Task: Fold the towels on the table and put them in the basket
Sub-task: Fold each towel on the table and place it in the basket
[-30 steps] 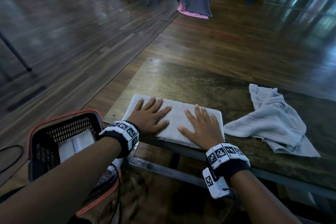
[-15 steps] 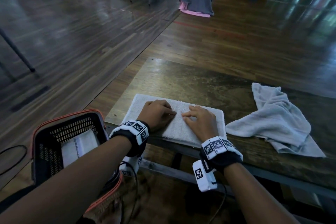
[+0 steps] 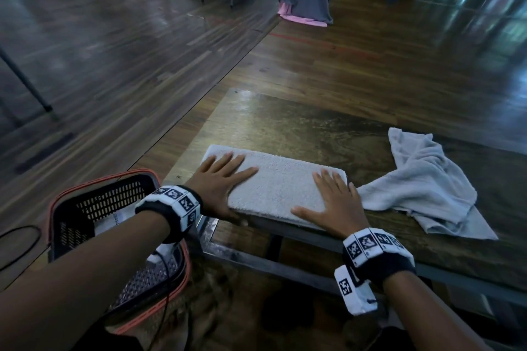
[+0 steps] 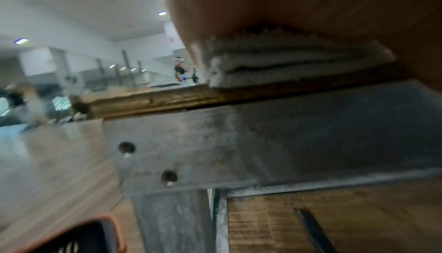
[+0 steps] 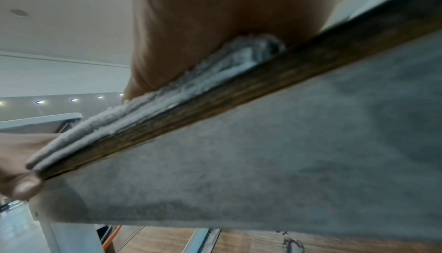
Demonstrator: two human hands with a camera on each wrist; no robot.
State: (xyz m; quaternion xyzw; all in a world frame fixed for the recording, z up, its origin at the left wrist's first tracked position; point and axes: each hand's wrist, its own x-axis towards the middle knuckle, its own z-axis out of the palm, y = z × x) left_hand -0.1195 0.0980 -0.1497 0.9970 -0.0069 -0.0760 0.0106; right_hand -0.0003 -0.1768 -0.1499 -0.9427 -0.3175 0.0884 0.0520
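- Left hand (image 3: 221,179): fingers straight and spread, palm flat on the left end of the folded towel (image 3: 278,184); thumb hangs at the near table edge. Holds nothing.
- Right hand (image 3: 332,202): fingers straight and spread, palm flat on the right end of the same towel. Holds nothing.
- Folded towel: white, a neat layered rectangle, lying along the near edge of the table (image 3: 299,128); the left wrist view shows its stacked layers (image 4: 287,64).
- Loose towel (image 3: 427,179): grey, crumpled, on the table just right of the folded one, touching or nearly touching the right hand; not yet folded.
- Basket (image 3: 71,205): dark with orange rim, on the floor beside the table's left corner; something white already lies inside.
- Step in hand, by judgement: pressing the fold flat, last touch before transfer.
- Next move calls for: gripping both ends together so the layers stay stacked, then lifting left and down into the basket.
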